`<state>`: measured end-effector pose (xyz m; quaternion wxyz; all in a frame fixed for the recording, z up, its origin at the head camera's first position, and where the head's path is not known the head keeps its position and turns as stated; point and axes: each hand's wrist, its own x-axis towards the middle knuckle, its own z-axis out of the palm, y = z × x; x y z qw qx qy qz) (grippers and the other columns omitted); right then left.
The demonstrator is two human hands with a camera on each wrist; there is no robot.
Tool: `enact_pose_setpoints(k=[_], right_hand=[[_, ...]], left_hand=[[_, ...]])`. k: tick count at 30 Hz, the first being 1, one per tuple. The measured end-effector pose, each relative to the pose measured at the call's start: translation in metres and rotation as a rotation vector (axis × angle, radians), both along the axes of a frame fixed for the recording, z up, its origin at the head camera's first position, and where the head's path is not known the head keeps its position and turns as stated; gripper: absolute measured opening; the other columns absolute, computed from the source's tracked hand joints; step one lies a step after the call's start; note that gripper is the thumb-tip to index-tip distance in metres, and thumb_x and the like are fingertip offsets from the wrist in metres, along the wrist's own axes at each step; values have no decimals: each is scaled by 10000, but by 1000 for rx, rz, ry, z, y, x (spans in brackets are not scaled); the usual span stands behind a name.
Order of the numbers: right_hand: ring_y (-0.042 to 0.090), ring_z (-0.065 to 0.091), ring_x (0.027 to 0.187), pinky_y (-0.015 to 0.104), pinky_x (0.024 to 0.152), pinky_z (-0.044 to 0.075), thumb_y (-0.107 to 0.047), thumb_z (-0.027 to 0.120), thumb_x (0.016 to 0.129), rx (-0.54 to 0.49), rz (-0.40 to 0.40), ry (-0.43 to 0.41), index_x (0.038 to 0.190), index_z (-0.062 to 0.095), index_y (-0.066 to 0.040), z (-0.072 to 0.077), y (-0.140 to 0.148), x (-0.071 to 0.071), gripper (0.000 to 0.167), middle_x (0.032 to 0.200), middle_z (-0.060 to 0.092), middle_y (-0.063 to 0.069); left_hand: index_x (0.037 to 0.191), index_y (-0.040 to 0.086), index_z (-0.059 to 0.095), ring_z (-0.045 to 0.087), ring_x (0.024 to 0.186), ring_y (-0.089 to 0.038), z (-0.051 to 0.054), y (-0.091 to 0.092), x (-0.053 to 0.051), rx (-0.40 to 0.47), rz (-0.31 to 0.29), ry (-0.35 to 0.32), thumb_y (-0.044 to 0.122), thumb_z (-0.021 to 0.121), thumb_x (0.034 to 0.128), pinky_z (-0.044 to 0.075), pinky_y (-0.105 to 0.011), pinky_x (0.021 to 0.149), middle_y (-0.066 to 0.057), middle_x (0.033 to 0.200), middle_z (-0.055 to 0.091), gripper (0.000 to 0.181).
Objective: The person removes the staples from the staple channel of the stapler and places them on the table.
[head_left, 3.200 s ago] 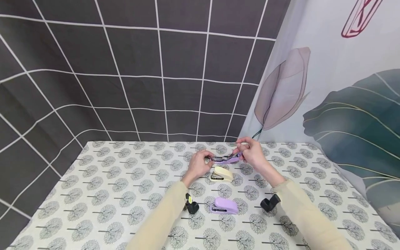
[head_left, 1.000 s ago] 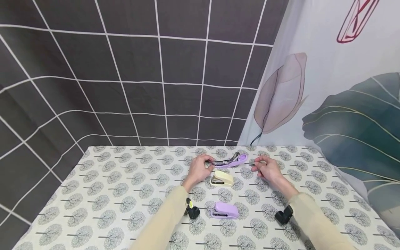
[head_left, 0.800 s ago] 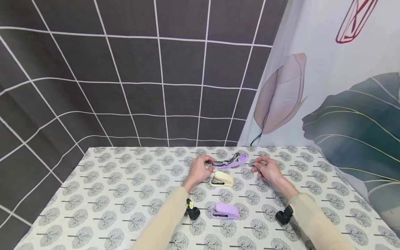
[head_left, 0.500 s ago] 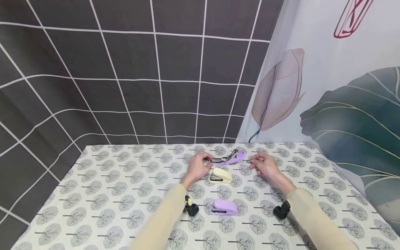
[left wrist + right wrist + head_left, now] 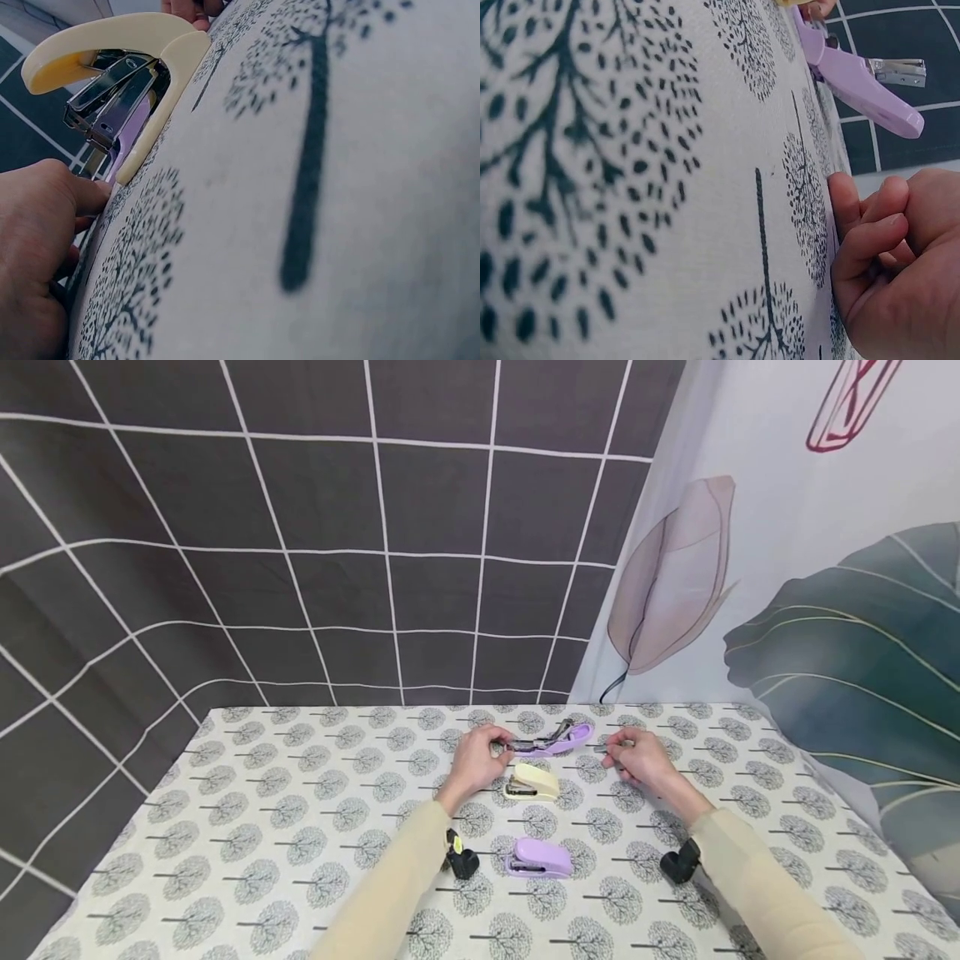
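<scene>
My left hand [image 5: 477, 758] grips the left end of a lilac stapler [image 5: 566, 742] at the back of the table. That stapler is swung wide apart: its lilac cover lies back to the right and a metal part [image 5: 900, 72] sticks up. To its right my right hand [image 5: 641, 757] pinches a small grey strip of staples [image 5: 600, 749], low over the cloth and apart from the stapler. In the right wrist view its fingers [image 5: 866, 240] are curled and hide the strip. A cream stapler [image 5: 534, 782] stands just in front of the opened one.
A second lilac stapler [image 5: 538, 857], closed, lies nearer on the tree-patterned tablecloth [image 5: 300, 843]. Behind the table hangs a dark gridded curtain [image 5: 315, 585], with a pale leaf-print curtain [image 5: 682, 610] at the right.
About three seconds ago both hands were at the lilac stapler. Since then my right hand has drawn away to the right with the strip. Over the last second the hands stay nearly still.
</scene>
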<state>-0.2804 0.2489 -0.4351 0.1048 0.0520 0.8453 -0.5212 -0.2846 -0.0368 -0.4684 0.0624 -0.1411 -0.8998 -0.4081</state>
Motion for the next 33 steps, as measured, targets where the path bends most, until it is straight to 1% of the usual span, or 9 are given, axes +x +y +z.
enact_pose_setpoints(k=[7,12,16,20,22,25,29,31,33], right_hand=[[66,478,473,187,394,358,-40,514,1008,8,2,5,1178,537,48,0,-2,-1,193,765,691,66],[54,480,483,181,406,374,-49,505,1018,-51,-7,-9,1229,503,69,-3,1,1,241,783,684,71],[38,479,503,172,422,388,-73,489,1036,-139,-43,-5,1276,455,88,-4,7,6,292,792,667,58],[46,488,514,178,429,391,-85,486,1041,-196,-50,58,1285,433,109,0,8,14,317,793,661,56],[62,493,514,188,427,388,-70,489,1035,-181,-24,108,1281,440,126,3,5,20,318,801,664,69],[116,532,525,217,445,431,-32,501,1011,-84,24,209,1247,490,136,10,-4,32,289,809,678,100],[224,598,603,264,508,498,26,548,955,37,129,344,1184,557,123,19,-25,48,249,824,680,133],[254,623,677,275,565,524,45,577,927,104,222,410,1178,564,116,22,-37,55,261,860,673,138],[264,641,770,285,639,543,42,616,910,164,317,468,1187,566,99,24,-50,60,287,936,665,159]], left_hand=[[1120,103,713,566,879,-154,0,-3,-2,-12,-1,4,108,763,865,468,-383,878,14,1073,678,261],[1108,103,719,553,844,-145,-1,-4,-2,-12,-9,22,116,772,857,466,-368,836,15,1045,679,256],[1107,100,723,539,825,-134,-2,-3,-1,15,-20,17,114,777,852,464,-340,799,15,1028,679,261],[1111,100,728,510,772,-127,-3,-6,0,55,-19,23,93,786,838,447,-315,743,18,979,658,279],[1111,95,728,496,745,-122,-5,-9,1,89,-16,27,76,782,833,435,-297,720,21,957,640,285],[1112,57,713,497,730,-121,-4,-15,6,192,-23,4,8,740,832,442,-263,698,-4,954,628,286],[1108,3,691,529,744,-141,2,-23,23,318,-68,-48,-90,649,805,468,-237,671,-67,976,647,320],[1131,1,680,545,770,-158,5,-25,34,316,-115,-73,-101,640,786,478,-250,689,-82,989,649,361],[1164,17,669,555,814,-164,6,-25,46,272,-161,-94,-72,673,783,489,-277,732,-65,1007,641,391]])
